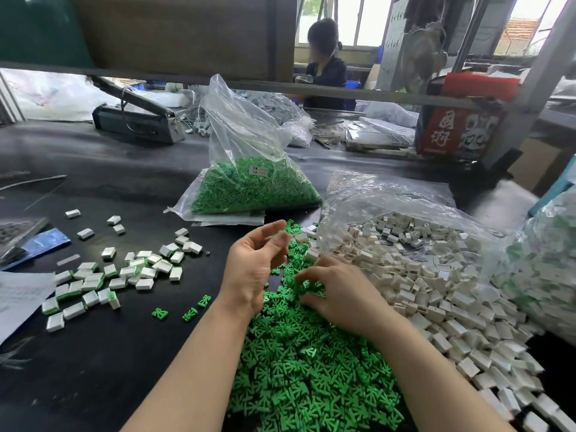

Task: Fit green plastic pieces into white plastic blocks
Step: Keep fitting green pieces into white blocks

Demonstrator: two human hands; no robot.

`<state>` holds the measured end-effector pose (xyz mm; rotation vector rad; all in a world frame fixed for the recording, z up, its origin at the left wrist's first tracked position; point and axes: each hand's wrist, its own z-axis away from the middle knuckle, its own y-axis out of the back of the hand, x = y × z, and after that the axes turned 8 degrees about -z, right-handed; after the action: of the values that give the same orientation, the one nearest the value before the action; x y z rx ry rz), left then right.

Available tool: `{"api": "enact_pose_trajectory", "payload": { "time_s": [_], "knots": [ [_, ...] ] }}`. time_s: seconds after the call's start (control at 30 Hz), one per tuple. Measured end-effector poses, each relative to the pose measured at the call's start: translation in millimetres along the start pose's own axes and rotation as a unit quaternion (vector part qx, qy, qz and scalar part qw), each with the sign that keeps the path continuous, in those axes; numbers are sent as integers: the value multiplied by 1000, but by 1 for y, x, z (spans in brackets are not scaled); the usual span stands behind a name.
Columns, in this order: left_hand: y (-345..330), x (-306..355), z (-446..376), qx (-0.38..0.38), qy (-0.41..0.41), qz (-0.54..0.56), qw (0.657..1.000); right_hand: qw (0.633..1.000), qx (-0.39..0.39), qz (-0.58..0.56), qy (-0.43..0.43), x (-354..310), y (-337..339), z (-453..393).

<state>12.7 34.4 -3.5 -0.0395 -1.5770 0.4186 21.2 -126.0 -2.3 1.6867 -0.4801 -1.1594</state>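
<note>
A heap of loose green plastic pieces (pixel 305 369) covers the black table in front of me. To its right lies a big pile of white plastic blocks (pixel 436 291), spilling from a clear bag. My left hand (pixel 255 266) hovers palm-up over the heap's far end, fingers relaxed and empty. My right hand (pixel 336 291) reaches down into the green pieces, its fingertips curled and pinching at a green piece (pixel 307 285). At the left lie several white blocks with green pieces fitted in them (pixel 103 282).
A clear bag of green pieces (pixel 249 185) stands behind my hands. Three stray green pieces (pixel 190 313) lie left of the heap. Paper sheets (pixel 18 297) and a blue packet (pixel 43 241) sit at the left edge. Another person (pixel 327 67) sits across the table.
</note>
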Motion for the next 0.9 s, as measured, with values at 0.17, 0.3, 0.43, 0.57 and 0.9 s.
{"api": "enact_pose_trajectory", "payload": {
  "time_s": [0.17,0.3,0.43,0.57,0.9],
  "knots": [
    [-2,2,2,-42,63,115,990,999,46,-9,23,-4,-4,-1],
    [-4,4,3,-73,70,158,982,996,78,-41,13,2,-2,0],
    [-4,4,3,-80,79,186,976,983,115,-145,-15,7,2,0],
    [-5,3,2,-73,87,183,976,919,153,-363,-19,4,10,0],
    [-11,5,6,-83,66,189,976,817,189,-543,44,-1,19,4]
  ]
}}
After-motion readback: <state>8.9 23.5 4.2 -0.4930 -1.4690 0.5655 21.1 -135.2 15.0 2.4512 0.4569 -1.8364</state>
